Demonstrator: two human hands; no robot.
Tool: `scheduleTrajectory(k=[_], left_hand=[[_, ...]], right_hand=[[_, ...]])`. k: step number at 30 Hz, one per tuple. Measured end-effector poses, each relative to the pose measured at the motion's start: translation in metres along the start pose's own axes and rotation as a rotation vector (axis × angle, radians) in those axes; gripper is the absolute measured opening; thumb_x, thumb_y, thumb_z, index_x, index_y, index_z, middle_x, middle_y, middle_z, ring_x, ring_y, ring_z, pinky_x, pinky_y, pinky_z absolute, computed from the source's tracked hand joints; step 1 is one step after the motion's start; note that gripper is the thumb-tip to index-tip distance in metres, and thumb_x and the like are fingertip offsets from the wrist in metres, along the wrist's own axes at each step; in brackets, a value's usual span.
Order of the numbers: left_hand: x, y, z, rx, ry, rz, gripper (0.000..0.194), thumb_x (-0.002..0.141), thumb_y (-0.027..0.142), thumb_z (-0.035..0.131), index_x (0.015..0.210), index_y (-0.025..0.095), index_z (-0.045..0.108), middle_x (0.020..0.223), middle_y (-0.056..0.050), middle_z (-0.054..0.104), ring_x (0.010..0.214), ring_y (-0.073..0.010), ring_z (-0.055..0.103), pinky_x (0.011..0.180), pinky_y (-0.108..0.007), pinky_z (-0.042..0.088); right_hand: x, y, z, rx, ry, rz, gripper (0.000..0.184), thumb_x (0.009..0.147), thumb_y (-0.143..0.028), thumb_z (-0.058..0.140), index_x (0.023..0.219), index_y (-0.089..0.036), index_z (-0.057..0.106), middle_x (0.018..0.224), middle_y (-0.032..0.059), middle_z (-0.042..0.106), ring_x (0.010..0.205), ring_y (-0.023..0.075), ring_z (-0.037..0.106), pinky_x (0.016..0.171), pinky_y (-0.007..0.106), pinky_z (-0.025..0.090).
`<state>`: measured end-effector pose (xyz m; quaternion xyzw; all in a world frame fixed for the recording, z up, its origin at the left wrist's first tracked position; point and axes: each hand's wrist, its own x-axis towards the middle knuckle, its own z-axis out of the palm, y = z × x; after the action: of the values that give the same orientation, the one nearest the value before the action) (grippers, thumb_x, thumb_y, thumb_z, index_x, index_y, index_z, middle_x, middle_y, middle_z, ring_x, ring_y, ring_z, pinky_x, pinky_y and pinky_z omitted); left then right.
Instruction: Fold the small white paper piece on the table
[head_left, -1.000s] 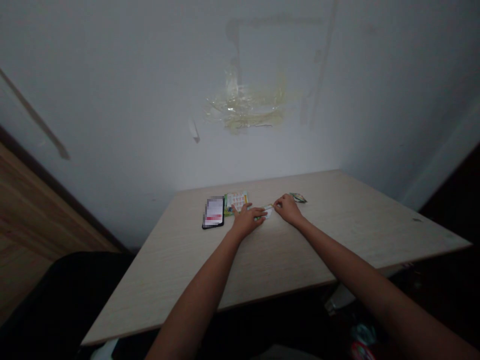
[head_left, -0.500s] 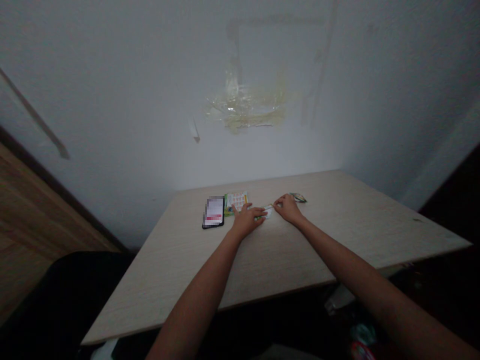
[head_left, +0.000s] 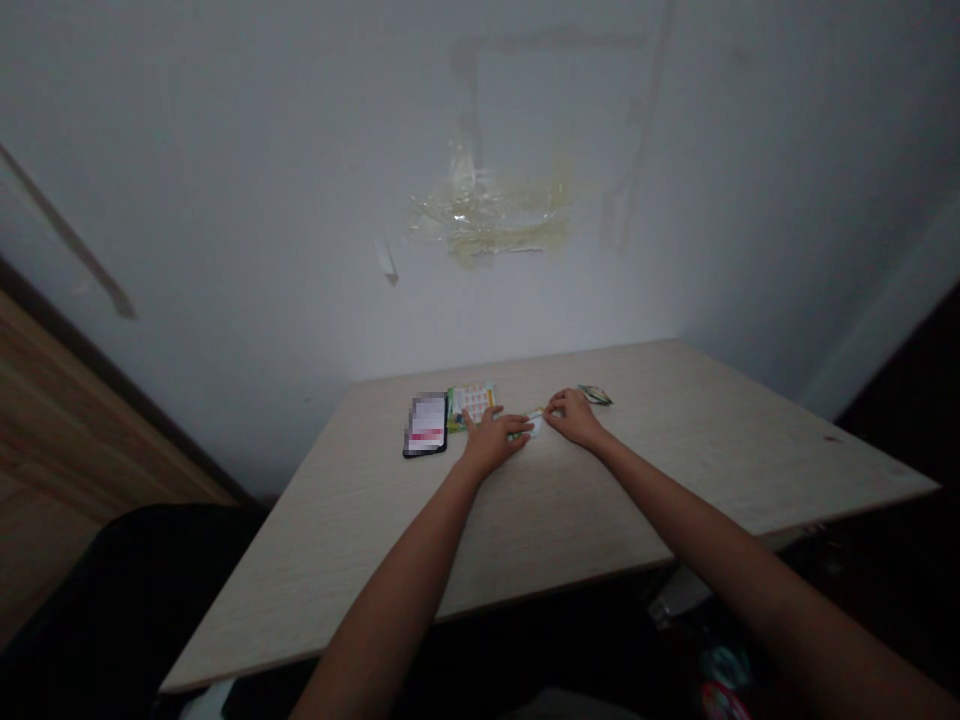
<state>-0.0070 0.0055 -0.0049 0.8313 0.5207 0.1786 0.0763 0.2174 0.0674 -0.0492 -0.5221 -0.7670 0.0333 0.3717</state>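
Flat on the table, my left hand (head_left: 492, 440) has its fingers spread. Its fingertips press on a small white and green paper piece (head_left: 537, 424), and its thumb reaches onto a printed green and white sheet (head_left: 472, 400). My right hand (head_left: 571, 415) is closed in a pinch at the far right edge of the paper piece, though its fingertips are too small to make out fully. Part of the paper lies hidden under the left fingers. Just beyond the right hand lies a small dark, glossy packet or card (head_left: 595, 395).
A phone (head_left: 426, 425) with a lit, partly blurred screen lies left of the sheet. The pale wooden table (head_left: 555, 520) meets a wall (head_left: 300, 200) bearing old tape (head_left: 502, 220). At left is a dark chair-like shape (head_left: 135, 590); clutter (head_left: 724, 670) lies below the table's right side.
Both hands keep nearly the same place. The right fingers shift very slightly at the paper's edge, and the whole view moves a touch.
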Motion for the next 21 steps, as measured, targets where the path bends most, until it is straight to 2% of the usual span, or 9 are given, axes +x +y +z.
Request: scheduleTrajectory(k=[8,21], left_hand=[[0.0,-0.001,0.0,0.013,-0.014,-0.009,0.031,0.093,0.05,0.056,0.121,0.048,0.067,0.139,0.006,0.062,0.141,-0.0359,0.034,0.107,-0.081,-0.006],[0.0,0.0,0.0,0.03,-0.008,-0.02,0.033,0.093,0.052,0.056,0.124,0.047,0.066,0.139,0.006,0.062,0.14,-0.0354,0.035,0.106,-0.082,-0.008]], right_hand=[[-0.009,-0.009,-0.003,0.062,-0.046,-0.053,0.008,0.079,-0.027,0.07,0.078,-0.022,0.077,0.097,0.0077,0.065,0.102,0.025,0.055,0.094,0.04,0.043],[-0.018,-0.021,-0.01,0.153,-0.133,-0.153,0.006,0.081,-0.028,0.073,0.082,-0.023,0.077,0.1,0.007,0.061,0.102,0.0236,0.055,0.093,0.039,0.045]])
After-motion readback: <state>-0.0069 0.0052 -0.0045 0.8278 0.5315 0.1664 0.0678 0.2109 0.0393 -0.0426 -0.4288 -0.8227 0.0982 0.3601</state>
